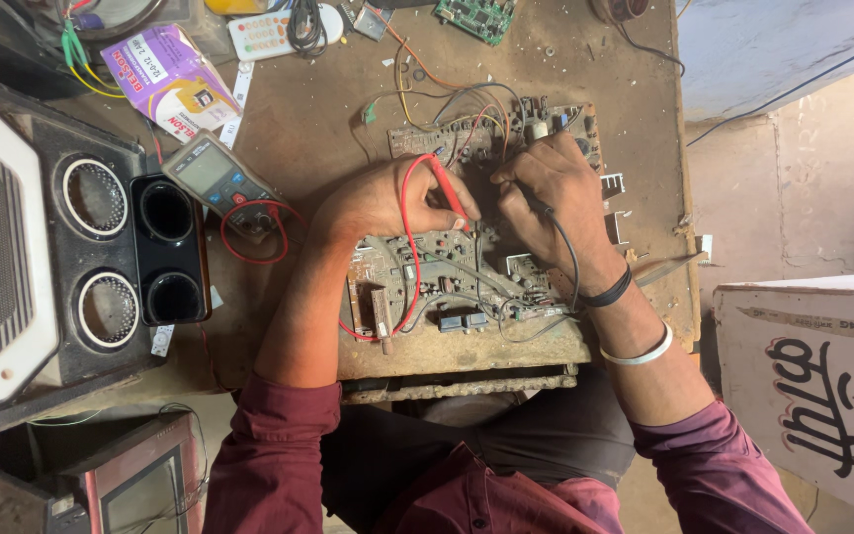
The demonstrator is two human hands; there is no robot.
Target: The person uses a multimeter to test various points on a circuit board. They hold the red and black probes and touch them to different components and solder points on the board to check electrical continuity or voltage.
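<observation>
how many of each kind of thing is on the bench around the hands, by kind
circuit boards: 2, the large board under the hands and a green board at the far edge
test probes: 2, a red probe in the left hand, a black probe in the right hand
multimeter: 1
remote control: 1
speaker cabinet: 1
total: 7

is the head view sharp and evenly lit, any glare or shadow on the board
Head view: sharp, no motion blur; soft even daylight on the circuit board; left hand and right hand cast only faint shadows; the floor at right is brighter; no obvious glare on the meter.
</observation>
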